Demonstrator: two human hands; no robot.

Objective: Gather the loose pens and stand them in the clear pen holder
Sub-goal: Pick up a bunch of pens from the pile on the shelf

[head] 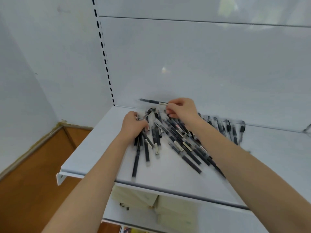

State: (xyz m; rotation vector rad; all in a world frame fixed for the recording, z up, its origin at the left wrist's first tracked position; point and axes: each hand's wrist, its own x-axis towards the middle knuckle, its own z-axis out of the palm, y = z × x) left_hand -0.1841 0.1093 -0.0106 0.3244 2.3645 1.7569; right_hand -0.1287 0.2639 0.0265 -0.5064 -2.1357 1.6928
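Several loose black pens (178,138) lie in a scattered heap on the white shelf (104,148). My left hand (133,125) rests on the heap's left side, its fingers closed around a bundle of pens that stick out toward me. My right hand (181,108) is at the back of the heap, pinching one black pen (151,101) that points left, lifted above the shelf. More pens (227,128) lie in a row to the right behind my right forearm. No clear pen holder is in view.
The shelf's back panel (202,64) rises right behind the pens. A slotted upright (104,52) runs up at the left. The lower shelf holds pale boxes (168,206). Brown floor (33,174) lies to the left, below.
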